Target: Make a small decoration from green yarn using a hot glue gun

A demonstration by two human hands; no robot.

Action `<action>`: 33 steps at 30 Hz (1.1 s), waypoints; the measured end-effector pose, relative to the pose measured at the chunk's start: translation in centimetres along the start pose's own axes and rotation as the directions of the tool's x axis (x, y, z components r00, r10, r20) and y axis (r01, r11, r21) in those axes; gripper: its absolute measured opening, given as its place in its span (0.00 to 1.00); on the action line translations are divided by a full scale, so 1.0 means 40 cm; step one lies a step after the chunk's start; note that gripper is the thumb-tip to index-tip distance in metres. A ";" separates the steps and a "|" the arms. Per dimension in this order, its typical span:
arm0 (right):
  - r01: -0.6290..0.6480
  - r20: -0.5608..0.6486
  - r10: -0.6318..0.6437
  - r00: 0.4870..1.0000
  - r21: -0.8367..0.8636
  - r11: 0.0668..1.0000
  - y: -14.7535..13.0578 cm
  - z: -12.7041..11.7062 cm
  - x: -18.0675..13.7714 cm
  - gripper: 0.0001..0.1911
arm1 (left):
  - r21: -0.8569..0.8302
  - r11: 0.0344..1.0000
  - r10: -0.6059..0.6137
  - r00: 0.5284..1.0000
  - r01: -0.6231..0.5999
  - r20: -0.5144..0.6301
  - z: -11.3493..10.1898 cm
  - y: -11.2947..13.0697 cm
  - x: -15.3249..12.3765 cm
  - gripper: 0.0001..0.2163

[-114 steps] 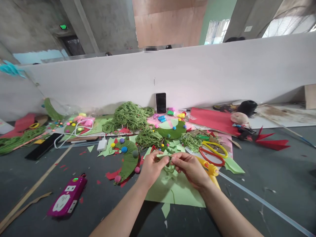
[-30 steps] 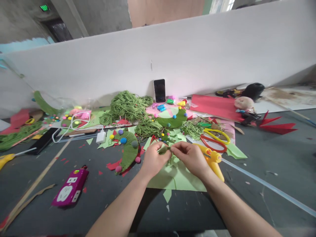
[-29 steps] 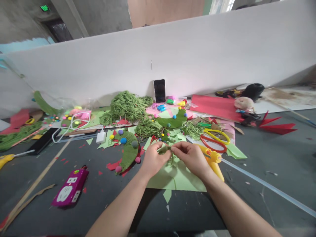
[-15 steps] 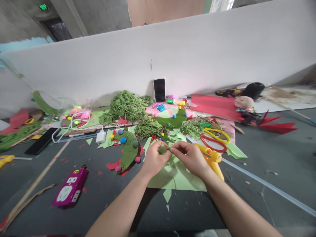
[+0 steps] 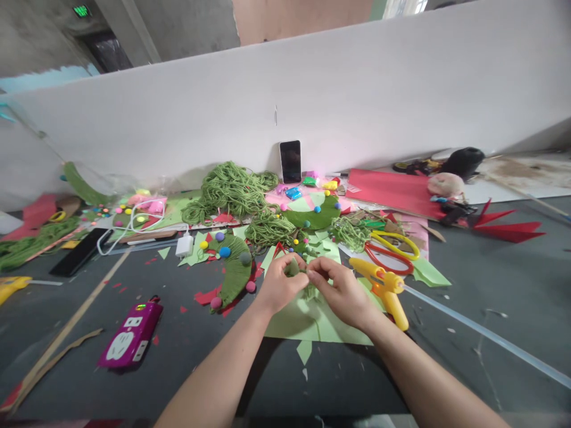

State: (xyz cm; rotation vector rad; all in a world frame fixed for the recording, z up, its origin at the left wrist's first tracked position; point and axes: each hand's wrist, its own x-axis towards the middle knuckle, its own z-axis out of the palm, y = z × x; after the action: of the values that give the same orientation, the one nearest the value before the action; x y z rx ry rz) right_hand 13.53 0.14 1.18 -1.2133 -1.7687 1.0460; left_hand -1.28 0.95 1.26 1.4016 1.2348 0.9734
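My left hand (image 5: 280,286) is closed around a small green piece (image 5: 292,268), which looks wrapped in yarn and is partly covered by the fingers. Close against it, my right hand (image 5: 343,292) pinches at the piece's right side, where green yarn (image 5: 309,291) hangs down. The pinched end is too small to make out. Beneath both hands lies a light green paper sheet (image 5: 289,328). To the left rests a green yarn-wrapped crescent (image 5: 236,274) dotted with coloured pom-poms. A yellow glue gun (image 5: 386,288) with a long clear stick lies by my right wrist.
Behind the hands are heaps of green yarn (image 5: 232,190), another decorated crescent (image 5: 319,217) and scissors (image 5: 392,255) with red and yellow handles. A phone (image 5: 290,161) leans on the white partition (image 5: 214,113). A purple power strip (image 5: 131,334) and a charger (image 5: 184,245) lie left.
The view has shifted slightly. My hands stay together at the same spot, with a small change in the fingers and in the green piece's tilt.
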 end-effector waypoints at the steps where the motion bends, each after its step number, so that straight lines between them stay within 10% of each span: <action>1: 0.004 0.008 -0.004 1.000 0.009 1.000 -0.001 -0.001 0.000 0.08 | -0.015 1.000 -0.004 1.000 0.004 0.023 -0.003 -0.002 0.001 0.03; 33: -0.027 0.001 0.027 1.000 -0.020 0.999 0.013 -0.016 0.009 0.08 | -0.157 0.983 -0.081 0.990 0.098 0.116 -0.029 -0.002 0.018 0.09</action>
State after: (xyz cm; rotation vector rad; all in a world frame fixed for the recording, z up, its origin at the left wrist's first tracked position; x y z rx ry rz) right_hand 14.18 0.72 1.02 -1.2518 -1.7721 1.0469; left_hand -2.30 1.84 1.36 1.2446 1.1024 0.9021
